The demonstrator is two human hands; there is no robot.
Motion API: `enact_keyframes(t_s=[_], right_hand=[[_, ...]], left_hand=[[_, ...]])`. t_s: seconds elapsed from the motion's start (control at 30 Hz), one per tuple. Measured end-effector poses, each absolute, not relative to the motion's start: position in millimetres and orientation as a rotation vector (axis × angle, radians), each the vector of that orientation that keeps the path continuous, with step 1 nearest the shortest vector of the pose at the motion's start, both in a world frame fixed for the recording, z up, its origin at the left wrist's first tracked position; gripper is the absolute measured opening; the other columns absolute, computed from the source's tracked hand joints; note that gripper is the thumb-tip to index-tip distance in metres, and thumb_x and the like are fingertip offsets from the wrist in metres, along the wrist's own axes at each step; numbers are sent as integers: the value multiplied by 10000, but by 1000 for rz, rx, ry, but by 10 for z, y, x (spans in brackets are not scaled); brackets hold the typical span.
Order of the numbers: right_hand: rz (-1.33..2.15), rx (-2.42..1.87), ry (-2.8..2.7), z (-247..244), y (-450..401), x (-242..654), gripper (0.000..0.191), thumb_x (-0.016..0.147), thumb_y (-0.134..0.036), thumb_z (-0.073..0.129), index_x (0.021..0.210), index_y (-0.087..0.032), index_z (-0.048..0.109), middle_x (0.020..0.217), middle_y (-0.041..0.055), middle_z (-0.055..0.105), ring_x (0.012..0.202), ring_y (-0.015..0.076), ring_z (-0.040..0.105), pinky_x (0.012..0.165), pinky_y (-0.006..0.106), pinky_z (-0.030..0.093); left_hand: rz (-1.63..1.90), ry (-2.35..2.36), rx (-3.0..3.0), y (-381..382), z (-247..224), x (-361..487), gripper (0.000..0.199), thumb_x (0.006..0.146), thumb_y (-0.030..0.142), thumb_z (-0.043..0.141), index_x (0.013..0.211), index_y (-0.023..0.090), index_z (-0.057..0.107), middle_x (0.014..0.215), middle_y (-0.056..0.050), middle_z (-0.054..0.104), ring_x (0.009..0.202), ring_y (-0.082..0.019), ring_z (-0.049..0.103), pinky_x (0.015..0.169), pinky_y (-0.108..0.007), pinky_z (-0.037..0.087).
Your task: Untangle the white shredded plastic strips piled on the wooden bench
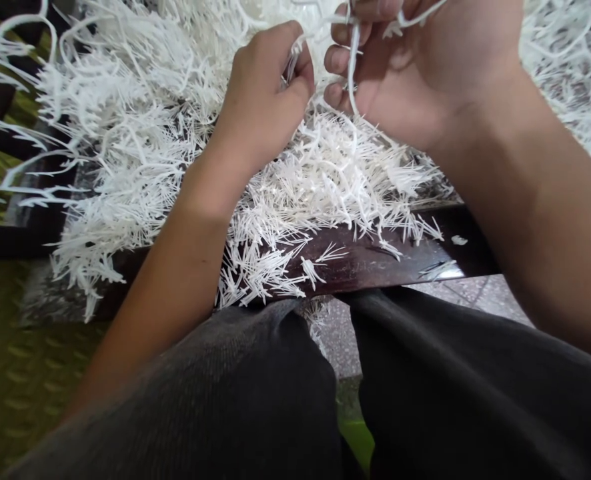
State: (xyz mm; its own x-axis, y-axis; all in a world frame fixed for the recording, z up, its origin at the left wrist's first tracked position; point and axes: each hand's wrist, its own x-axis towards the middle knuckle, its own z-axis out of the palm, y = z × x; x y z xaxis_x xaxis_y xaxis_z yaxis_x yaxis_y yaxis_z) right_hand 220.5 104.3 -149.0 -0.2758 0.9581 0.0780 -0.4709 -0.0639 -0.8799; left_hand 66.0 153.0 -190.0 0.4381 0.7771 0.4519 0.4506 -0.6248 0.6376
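"Near twelve o'clock of the head view, what are the two hands doing?"

"The left hand (263, 93) is at eleven o'clock, and its fingers (300, 73) are closed in a pinch on a thin white plastic strip (354, 67). The right hand (415, 73), at one o'clock, is closed too, with a strip of the same kind passing through its curled fingers. I cannot tell if both hands have the same strip."

"Why are they held in this way?"

"It seems the hands lift the strips up, so that they stand apart from the big heap of white plastic sprigs (320, 180). This heap lies under the hands, spreads from nine to three o'clock, and partly covers a dark wooden board (370, 257)."

"How many things can you count?"

"Two hands, two knees in dark trousers (255, 380) and one board. One small loose white piece (458, 240) lies apart on the board at three o'clock. The sprigs are too many to count."

"And around them?"

"A green patterned mat (20, 387) is at eight o'clock, and grey floor tiles (455, 293) are at four o'clock."
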Motion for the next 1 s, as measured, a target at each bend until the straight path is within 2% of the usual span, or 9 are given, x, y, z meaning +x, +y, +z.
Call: enact_keyframes(t_s=[0.13, 0.27, 0.33, 0.47, 0.57, 0.67, 0.8, 0.9, 1.0], right_hand=[[1578, -708, -1017, -1473, 1062, 2198, 573, 960, -109, 61, 513, -164, 414, 588, -49, 194, 467, 43, 304, 625, 198, 455], [1578, -774, -1035, -1486, 1101, 2225, 556, 936, -104, 158, 455, -167, 431, 560, -37, 195, 465, 71, 314, 526, 236, 433], [1549, -811, -1064, -1493, 1109, 2228, 547, 938, -117, 172, 490, -156, 484, 573, -23, 264, 482, 78, 342, 511, 243, 430], [1460, -901, -1083, -1503, 1116, 2198, 536, 957, -117, 231, 534, -149, 559, 665, 10, 392, 524, 67, 372, 489, 217, 407], [1417, -962, -1105, -1527, 1129, 2164, 488, 921, -61, 335, 517, -171, 587, 660, 13, 418, 543, 64, 406, 505, 213, 420], [1354, -997, -1173, -1572, 1146, 2142, 408, 859, -20, 454, 517, -190, 598, 648, 7, 435, 555, 68, 427, 512, 228, 422], [1222, -973, -1291, -1628, 1170, 2132, 379, 816, -43, 542, 472, -202, 535, 619, 17, 430, 544, 97, 449, 498, 263, 400], [1166, -973, -1327, -1637, 1174, 2120, 335, 820, -102, 577, 503, -203, 536, 586, 18, 434, 513, 114, 439, 468, 272, 383], [1130, -996, -1337, -1624, 1157, 2091, 306, 835, -97, 556, 548, -204, 564, 572, 9, 432, 495, 113, 421, 448, 258, 363]], left_hand=[[1057, 1014, 2254, 1515, -1896, 645, 207, 720, -15, 445, 733, 142, 580, 721, -51, 552, 688, -167, 496, 615, -307, 313], [977, 1064, 2195, 1485, -1875, 648, 209, 742, -21, 438, 750, 141, 569, 751, -62, 557, 649, -152, 488, 586, -296, 328], [981, 1031, 2166, 1489, -1883, 654, 228, 740, -41, 418, 783, 135, 555, 795, -69, 563, 671, -147, 502, 594, -293, 359], [1280, 855, 2203, 1515, -1901, 644, 290, 807, 21, 366, 1046, 123, 494, 978, -57, 539, 969, -184, 588, 737, -308, 436], [1369, 765, 2356, 1501, -1880, 619, 293, 880, 135, 273, 1084, 157, 484, 986, -12, 532, 1058, -199, 595, 810, -357, 428], [1358, 714, 2360, 1475, -1864, 618, 285, 904, 200, 274, 1038, 119, 511, 962, -2, 540, 993, -161, 602, 814, -357, 432], [1388, 683, 2206, 1493, -1910, 662, 37, 881, 144, 493, 900, 130, 523, 875, -8, 514, 817, -99, 540, 752, -271, 436], [1361, 669, 2193, 1542, -1959, 690, 203, 903, 103, 471, 717, 183, 459, 695, -3, 472, 670, -122, 466, 653, -275, 362], [1322, 684, 2194, 1582, -1989, 697, 250, 910, 102, 464, 684, 196, 419, 662, -10, 463, 632, -135, 423, 618, -287, 302]])
